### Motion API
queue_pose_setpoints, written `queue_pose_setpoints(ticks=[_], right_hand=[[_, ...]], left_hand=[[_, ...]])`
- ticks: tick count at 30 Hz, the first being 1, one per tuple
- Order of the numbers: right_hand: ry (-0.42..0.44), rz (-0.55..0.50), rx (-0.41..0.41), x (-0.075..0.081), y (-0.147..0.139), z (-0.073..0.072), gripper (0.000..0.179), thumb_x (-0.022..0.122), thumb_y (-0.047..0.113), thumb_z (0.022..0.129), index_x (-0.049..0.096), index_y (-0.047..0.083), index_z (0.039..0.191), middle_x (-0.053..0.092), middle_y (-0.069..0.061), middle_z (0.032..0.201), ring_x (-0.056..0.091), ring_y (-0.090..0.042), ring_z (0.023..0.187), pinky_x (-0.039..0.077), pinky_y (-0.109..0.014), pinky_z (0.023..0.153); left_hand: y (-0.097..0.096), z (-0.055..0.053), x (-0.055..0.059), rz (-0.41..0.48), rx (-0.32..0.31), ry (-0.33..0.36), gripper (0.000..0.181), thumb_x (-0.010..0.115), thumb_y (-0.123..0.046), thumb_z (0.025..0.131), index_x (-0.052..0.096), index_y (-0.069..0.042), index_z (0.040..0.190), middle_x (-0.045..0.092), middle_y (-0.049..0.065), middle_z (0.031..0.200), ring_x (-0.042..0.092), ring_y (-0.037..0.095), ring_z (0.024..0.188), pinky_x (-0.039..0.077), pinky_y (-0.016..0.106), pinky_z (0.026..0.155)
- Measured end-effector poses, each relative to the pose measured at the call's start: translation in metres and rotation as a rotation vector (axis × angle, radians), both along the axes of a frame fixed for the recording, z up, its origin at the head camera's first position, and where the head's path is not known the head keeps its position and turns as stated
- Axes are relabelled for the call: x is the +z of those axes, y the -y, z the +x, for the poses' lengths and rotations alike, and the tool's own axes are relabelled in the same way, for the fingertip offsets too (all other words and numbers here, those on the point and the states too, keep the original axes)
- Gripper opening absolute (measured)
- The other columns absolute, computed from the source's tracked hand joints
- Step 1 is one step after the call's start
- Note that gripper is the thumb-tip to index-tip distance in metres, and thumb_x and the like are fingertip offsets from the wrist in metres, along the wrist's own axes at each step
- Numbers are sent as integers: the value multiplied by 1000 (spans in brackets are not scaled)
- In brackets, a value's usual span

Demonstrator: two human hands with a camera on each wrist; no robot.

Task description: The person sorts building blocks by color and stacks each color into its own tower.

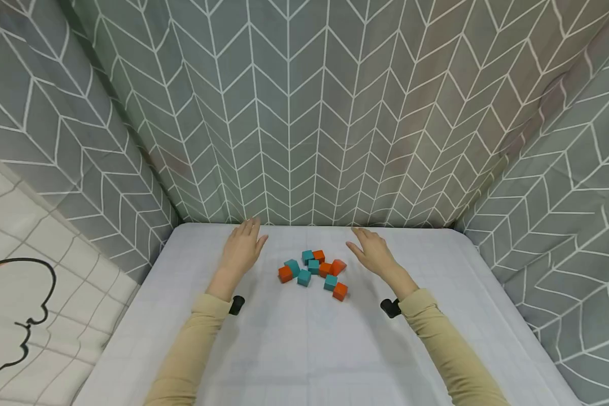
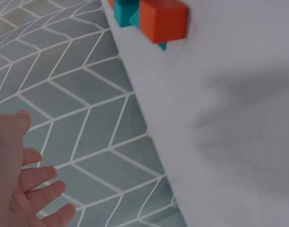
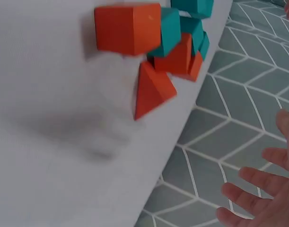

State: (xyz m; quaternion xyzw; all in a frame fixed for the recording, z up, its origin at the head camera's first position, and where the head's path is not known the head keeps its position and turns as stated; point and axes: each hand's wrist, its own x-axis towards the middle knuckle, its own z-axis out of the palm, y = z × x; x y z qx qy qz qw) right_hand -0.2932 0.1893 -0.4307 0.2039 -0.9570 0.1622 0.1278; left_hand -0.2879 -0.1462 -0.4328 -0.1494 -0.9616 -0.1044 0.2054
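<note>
Several small orange and teal blocks lie in a loose cluster at the middle of the white table. Most are cubes, such as the orange cube (image 1: 340,291) at the near right and the teal cube (image 1: 304,277); an orange wedge-shaped block (image 3: 151,90) lies at the right of the cluster. My left hand (image 1: 241,246) is held left of the blocks, fingers straight and holding nothing. To their right, my right hand (image 1: 375,254) is likewise extended with nothing in it. Neither hand touches a block. Both wrist views show the fingers spread apart.
The white table (image 1: 304,349) ends at a grey curtain (image 1: 304,141) with a white chevron pattern, which also hangs along both sides. A white cloth (image 1: 10,225) with a grid and a black line drawing hangs at the left. Black wrist cameras (image 1: 237,305) sit below both wrists.
</note>
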Motion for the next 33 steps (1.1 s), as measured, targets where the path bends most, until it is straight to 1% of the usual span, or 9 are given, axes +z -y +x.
queue_pose_setpoints(ticks=[5, 10, 13, 15, 19, 21, 25, 29, 33], right_hand=[[48, -23, 67, -25, 23, -1, 51, 49, 34, 90, 43, 1, 128, 48, -20, 123, 46, -38, 109, 38, -53, 89], [87, -11, 113, -44, 48, -1, 50, 56, 30, 87, 47, -2, 124, 50, -19, 120, 47, -33, 107, 41, -45, 89], [93, -10, 127, -52, 63, 0, 46, 60, 27, 85, 51, -3, 118, 52, -16, 116, 48, -30, 104, 43, -40, 88], [91, -16, 175, -56, 76, 1, 44, 62, 25, 83, 53, -3, 116, 53, -15, 115, 48, -28, 105, 43, -37, 89], [76, 10, 331, -67, 105, 2, 42, 63, 21, 82, 53, -1, 116, 54, -11, 115, 47, -22, 105, 41, -31, 90], [47, 32, 373, -73, 118, 1, 40, 64, 20, 82, 54, 1, 116, 55, -8, 114, 47, -20, 101, 41, -30, 88], [-4, 86, 352, -83, 132, -2, 36, 65, 20, 81, 58, 6, 113, 58, -5, 109, 47, -18, 91, 41, -29, 84], [5, 102, 325, -89, 135, -7, 30, 65, 19, 81, 60, 7, 108, 59, -3, 104, 46, -17, 87, 41, -28, 81], [11, 101, 329, -90, 135, -11, 29, 65, 19, 81, 60, 6, 106, 59, -3, 101, 46, -17, 86, 40, -28, 81]], left_hand=[[-13, 5, -25, 34, -21, 53, 55, 52, -34, 89, 40, 3, 129, 44, 21, 128, 41, 34, 118, 34, 43, 97], [-30, 10, -46, 68, -56, 182, 59, 61, -31, 84, 42, 4, 127, 48, 20, 124, 45, 31, 114, 41, 39, 92], [-40, 11, -56, 100, -84, 240, 58, 66, -27, 80, 45, 6, 123, 51, 20, 119, 48, 30, 109, 44, 37, 88], [-45, 11, -63, 117, -104, 250, 53, 69, -25, 77, 50, 7, 115, 54, 19, 111, 51, 28, 101, 47, 34, 82], [-50, 10, -76, 164, -162, 265, 38, 72, -20, 75, 55, 5, 97, 56, 12, 91, 52, 21, 80, 47, 28, 67], [-51, 9, -81, 200, -185, 257, 31, 72, -15, 74, 55, 4, 92, 54, 10, 86, 51, 20, 76, 45, 28, 65], [-50, 8, -89, 242, -205, 249, 25, 72, -10, 74, 55, 3, 88, 53, 10, 81, 51, 21, 75, 46, 31, 65], [-49, 5, -94, 266, -199, 286, 24, 72, -12, 73, 57, 2, 86, 55, 9, 82, 53, 21, 76, 46, 31, 67], [-49, 0, -96, 286, -208, 297, 24, 72, -12, 73, 57, 2, 84, 55, 9, 80, 51, 20, 73, 45, 31, 65]])
